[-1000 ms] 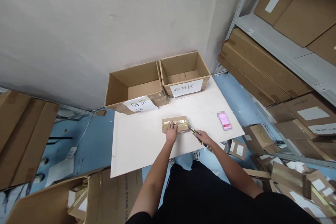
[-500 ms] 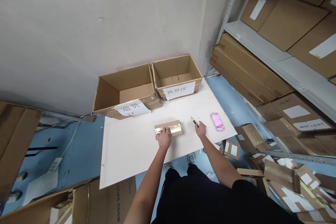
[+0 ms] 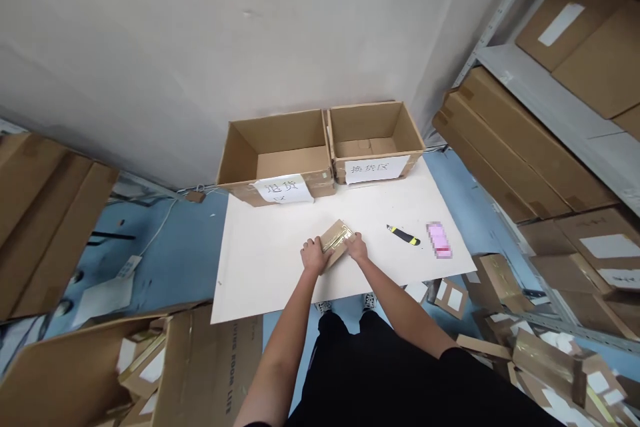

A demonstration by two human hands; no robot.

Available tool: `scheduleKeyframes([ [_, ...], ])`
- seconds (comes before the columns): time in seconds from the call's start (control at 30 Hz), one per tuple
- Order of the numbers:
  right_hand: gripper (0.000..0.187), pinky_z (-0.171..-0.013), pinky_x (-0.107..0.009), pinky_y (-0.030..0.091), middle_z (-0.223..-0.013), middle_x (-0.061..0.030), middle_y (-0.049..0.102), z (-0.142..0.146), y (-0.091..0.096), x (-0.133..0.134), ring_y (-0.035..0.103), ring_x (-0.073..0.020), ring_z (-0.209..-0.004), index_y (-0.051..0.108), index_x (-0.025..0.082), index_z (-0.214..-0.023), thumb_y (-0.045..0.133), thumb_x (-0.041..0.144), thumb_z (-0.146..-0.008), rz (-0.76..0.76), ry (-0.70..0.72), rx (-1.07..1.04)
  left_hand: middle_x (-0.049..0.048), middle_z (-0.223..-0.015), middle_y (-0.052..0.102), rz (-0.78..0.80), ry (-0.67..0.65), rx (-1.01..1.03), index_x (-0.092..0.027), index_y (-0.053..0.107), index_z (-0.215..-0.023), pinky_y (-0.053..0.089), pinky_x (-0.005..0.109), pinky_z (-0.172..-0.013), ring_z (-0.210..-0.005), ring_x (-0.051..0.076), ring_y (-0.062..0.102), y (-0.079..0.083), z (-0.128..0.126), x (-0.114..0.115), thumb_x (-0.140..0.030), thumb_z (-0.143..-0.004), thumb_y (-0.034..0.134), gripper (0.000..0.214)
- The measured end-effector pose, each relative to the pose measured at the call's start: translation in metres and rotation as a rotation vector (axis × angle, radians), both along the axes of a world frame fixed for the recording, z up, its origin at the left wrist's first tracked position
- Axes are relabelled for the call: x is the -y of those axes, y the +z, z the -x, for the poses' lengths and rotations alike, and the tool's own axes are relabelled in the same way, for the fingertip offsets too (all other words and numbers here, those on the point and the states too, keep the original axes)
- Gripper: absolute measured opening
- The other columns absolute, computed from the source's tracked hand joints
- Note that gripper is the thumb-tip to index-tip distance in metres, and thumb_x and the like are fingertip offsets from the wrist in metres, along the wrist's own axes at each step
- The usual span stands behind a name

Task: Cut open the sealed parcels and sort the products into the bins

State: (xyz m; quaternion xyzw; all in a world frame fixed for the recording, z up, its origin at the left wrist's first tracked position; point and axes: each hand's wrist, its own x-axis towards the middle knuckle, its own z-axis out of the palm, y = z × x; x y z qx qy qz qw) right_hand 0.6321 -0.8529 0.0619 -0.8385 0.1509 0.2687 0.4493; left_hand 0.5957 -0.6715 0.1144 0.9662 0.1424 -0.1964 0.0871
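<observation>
A small cardboard box [image 3: 334,237] with shiny tape along its top is tilted at an angle over the white table [image 3: 265,267]. My left hand [image 3: 314,255] grips its left side, thumb toward the tape. On the right end, my right hand [image 3: 357,247] closes around the box's edge. To the right of it, a black and yellow utility knife [image 3: 404,235] lies on the table, touched by neither hand. Farther right is a pink, pixelated object [image 3: 439,240], too blurred to name.
Two open cartons with handwritten paper labels, a larger one [image 3: 280,177] and a smaller one [image 3: 375,167], stand along the table's back edge. A large carton [image 3: 200,360] holding small boxes is at lower left. Shelving [image 3: 545,73] with cartons and piled boxes [image 3: 545,353] are on the right.
My right hand has let go of the utility knife, leaving it on the table, and has taken hold of the box. The box has turned from lying level to slanting. The camera view has shifted left.
</observation>
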Motion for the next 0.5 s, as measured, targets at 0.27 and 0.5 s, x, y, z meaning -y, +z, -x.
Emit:
scheduleKeyframes([
  [0.27,0.054,-0.090,-0.033,0.055,-0.115,-0.0122,0.078,-0.026,0.011,-0.068,0.074,-0.0295,-0.112,0.052,0.023,-0.142,0.069,0.043,-0.095,0.190,0.076,0.065,0.0246,-0.118,0.069,-0.033,0.093,0.025,-0.005,0.057,-0.138,0.057,0.038,-0.086,-0.107,0.032,0.073,-0.011,0.027,-0.025,-0.049,-0.109,0.038,0.055],
  [0.5,0.061,-0.096,-0.035,0.055,-0.121,-0.0126,0.077,-0.026,0.015,-0.066,0.073,-0.0295,-0.118,0.052,0.022,-0.147,0.068,0.049,-0.095,0.232,0.025,0.046,0.0249,-0.105,0.076,0.139,-0.058,0.007,-0.002,0.064,-0.133,0.057,0.043,-0.090,-0.104,0.033,0.076,-0.010,0.022,-0.052,-0.038,-0.111,0.035,0.051],
])
